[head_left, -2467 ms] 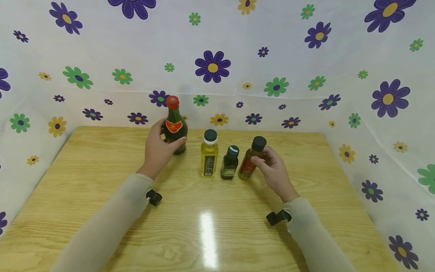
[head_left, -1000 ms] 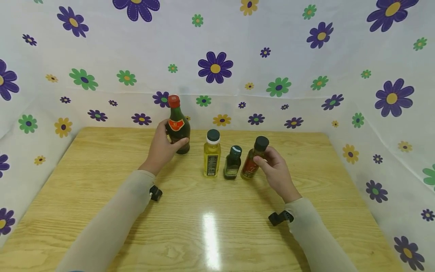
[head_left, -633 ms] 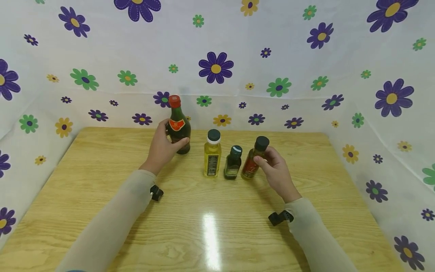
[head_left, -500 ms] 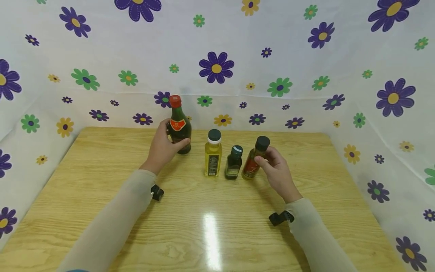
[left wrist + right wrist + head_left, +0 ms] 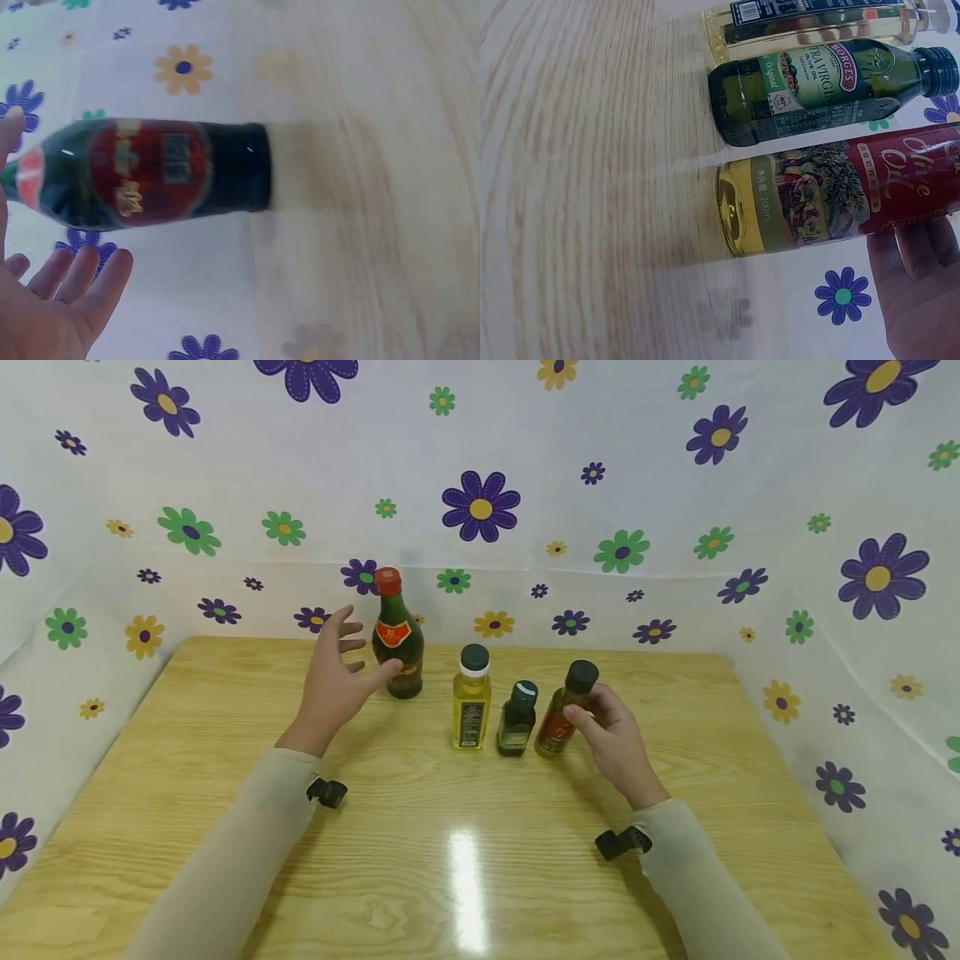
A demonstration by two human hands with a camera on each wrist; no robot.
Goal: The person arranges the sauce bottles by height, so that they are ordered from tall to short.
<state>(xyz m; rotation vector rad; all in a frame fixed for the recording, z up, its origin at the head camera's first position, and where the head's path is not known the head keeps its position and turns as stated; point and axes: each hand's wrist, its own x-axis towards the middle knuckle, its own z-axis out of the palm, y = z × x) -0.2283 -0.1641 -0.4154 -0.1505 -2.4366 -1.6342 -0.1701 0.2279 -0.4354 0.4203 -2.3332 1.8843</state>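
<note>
Left of the frame's middle, an empty left hand (image 5: 332, 683) by a tall bottle (image 5: 401, 642).
Its fingers spread out; the bottle stands upright just right of them, nearest this hand. Right of the middle, the right hand (image 5: 617, 739) holds a red-label bottle (image 5: 556, 725), also upright.

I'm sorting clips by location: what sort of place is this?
Probably a staged indoor recording corner: a white, flower-printed sheet hangs behind and beside a yellowish wood-grain tabletop, and small, black, boxy devices sit near the ends of both cream fabric sleeves.
</note>
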